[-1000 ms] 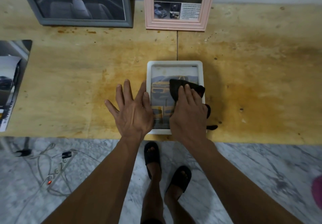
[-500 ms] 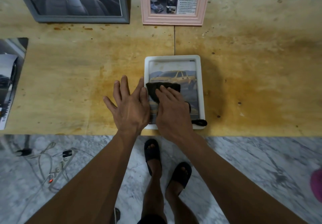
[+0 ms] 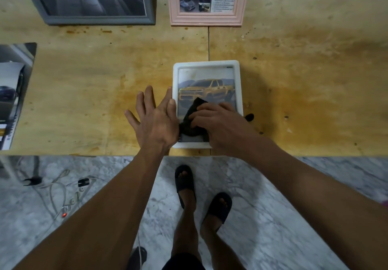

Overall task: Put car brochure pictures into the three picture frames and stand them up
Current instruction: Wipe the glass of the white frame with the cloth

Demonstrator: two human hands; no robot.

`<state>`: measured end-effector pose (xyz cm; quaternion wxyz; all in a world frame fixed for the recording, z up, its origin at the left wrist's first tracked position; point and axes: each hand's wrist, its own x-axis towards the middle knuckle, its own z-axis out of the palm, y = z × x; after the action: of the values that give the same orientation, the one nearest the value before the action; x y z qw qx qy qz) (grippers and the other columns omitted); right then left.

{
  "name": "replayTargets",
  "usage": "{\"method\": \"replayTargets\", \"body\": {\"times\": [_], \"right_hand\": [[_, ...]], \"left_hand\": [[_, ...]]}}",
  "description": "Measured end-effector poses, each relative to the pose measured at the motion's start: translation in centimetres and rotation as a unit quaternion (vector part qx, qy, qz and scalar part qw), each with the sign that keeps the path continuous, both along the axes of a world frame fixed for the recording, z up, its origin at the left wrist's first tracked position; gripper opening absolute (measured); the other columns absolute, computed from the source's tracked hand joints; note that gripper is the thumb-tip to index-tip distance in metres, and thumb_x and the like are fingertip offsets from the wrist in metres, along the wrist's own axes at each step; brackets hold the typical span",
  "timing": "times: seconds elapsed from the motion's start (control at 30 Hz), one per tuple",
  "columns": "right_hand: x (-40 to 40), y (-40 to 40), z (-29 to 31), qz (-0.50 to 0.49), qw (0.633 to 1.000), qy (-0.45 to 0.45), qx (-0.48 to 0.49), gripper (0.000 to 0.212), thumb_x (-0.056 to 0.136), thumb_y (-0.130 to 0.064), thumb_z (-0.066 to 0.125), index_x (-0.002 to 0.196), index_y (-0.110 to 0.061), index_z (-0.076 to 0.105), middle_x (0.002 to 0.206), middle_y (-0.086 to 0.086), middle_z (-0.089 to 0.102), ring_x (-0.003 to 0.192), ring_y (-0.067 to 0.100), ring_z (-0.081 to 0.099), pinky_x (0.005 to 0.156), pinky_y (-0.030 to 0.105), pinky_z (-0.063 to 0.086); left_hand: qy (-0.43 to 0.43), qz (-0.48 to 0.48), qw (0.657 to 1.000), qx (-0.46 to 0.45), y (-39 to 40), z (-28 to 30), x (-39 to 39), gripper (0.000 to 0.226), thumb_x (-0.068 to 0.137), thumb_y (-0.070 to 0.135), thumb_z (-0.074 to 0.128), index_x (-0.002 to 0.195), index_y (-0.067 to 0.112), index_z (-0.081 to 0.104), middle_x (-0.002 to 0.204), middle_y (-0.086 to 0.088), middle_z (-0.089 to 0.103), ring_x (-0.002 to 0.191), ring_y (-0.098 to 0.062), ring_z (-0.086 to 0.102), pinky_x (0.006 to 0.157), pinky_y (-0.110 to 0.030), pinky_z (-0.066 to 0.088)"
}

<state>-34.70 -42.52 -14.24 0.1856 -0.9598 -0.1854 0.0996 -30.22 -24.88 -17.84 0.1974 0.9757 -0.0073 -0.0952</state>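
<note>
A white picture frame (image 3: 206, 64) lies flat near the table's front edge, with a yellow pickup truck picture behind its glass. My right hand (image 3: 218, 122) presses a black cloth (image 3: 192, 118) onto the lower part of the glass, fingers curled over the cloth. Spread flat, my left hand (image 3: 154, 120) rests on the table against the frame's left edge. At the back stand a grey frame (image 3: 96, 18) holding a car interior picture and a pink frame (image 3: 206, 19) holding a brochure page.
An open car brochure (image 3: 12, 93) lies at the table's left edge. The wooden table (image 3: 304, 80) is stained. Cables and plugs (image 3: 63, 187) lie on the marble floor below, left of my sandalled feet.
My right hand has slid the black cloth from the upper glass down and left to the lower glass. The truck picture now shows. My left hand has stayed at the frame's left edge.
</note>
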Motion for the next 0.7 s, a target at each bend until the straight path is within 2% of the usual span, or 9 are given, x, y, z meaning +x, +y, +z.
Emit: {"method": "replayTargets", "body": {"times": [0.1, 0.2, 0.33, 0.43, 0.57, 0.7], "right_hand": [[-0.6, -1.6, -0.4, -0.025, 0.999, -0.035, -0.012, 0.039, 0.08, -0.005, 0.065, 0.115, -0.021, 0.068, 0.13, -0.005, 0.063, 0.129, 0.02, 0.048, 0.095, 0.043, 0.036], [-2.0, -2.4, -1.1, -0.078, 0.994, -0.067, -0.044, 0.04, 0.084, -0.01, 0.062, 0.122, -0.022, 0.064, 0.135, -0.006, 0.06, 0.128, 0.021, 0.048, 0.095, 0.042, 0.036], [-4.0, 0.5, -1.9, -0.23, 0.97, -0.073, -0.017, 0.043, 0.088, -0.019, 0.049, 0.129, -0.021, 0.062, 0.14, -0.004, 0.056, 0.125, 0.026, 0.047, 0.095, 0.043, 0.037], [-3.9, 3.1, -1.9, -0.308, 0.95, -0.034, 0.027, 0.046, 0.089, -0.02, 0.044, 0.132, -0.019, 0.059, 0.144, -0.001, 0.053, 0.125, 0.029, 0.043, 0.094, 0.046, 0.039], [-2.8, 5.5, -0.9, -0.254, 0.965, 0.02, 0.061, 0.049, 0.089, -0.024, 0.036, 0.133, -0.023, 0.058, 0.142, -0.006, 0.052, 0.126, 0.024, 0.037, 0.1, 0.048, 0.035], [-3.3, 5.6, -0.6, -0.185, 0.98, 0.011, 0.068, 0.038, 0.089, -0.023, 0.036, 0.113, -0.023, 0.066, 0.123, -0.01, 0.061, 0.117, 0.018, 0.042, 0.095, 0.044, 0.03]], "left_hand": [[0.0, 0.0, 1.0, 0.003, 0.0, -0.1, 0.0, 0.05, 0.106, 0.052, 0.012, 0.152, 0.049, 0.028, 0.168, 0.003, 0.004, 0.154, -0.021, -0.009, 0.117, -0.065, -0.009], [0.001, 0.002, 1.0, 0.004, -0.1, 0.0, 0.0, 0.05, 0.106, 0.053, 0.012, 0.152, 0.049, 0.029, 0.168, 0.003, 0.005, 0.154, -0.021, -0.009, 0.117, -0.065, -0.009], [0.011, 0.002, 1.0, -0.005, -0.1, 0.1, 0.0, 0.048, 0.107, 0.05, 0.016, 0.152, 0.049, 0.03, 0.168, 0.003, 0.004, 0.154, -0.021, -0.01, 0.117, -0.064, -0.009], [0.019, 0.002, 1.0, -0.018, 0.1, 0.3, 0.2, 0.046, 0.107, 0.05, 0.022, 0.151, 0.049, 0.034, 0.169, 0.002, 0.003, 0.154, -0.021, -0.01, 0.117, -0.064, -0.011], [0.037, 0.01, 0.999, -0.032, 0.2, 0.6, 0.6, 0.044, 0.106, 0.051, 0.027, 0.148, 0.051, 0.038, 0.168, 0.002, 0.002, 0.154, -0.02, -0.011, 0.117, -0.061, -0.013], [0.05, 0.012, 0.998, -0.043, 0.3, 0.9, 0.7, 0.043, 0.106, 0.05, 0.031, 0.148, 0.048, 0.041, 0.168, 0.001, 0.001, 0.154, -0.02, -0.011, 0.118, -0.061, -0.013]]}}
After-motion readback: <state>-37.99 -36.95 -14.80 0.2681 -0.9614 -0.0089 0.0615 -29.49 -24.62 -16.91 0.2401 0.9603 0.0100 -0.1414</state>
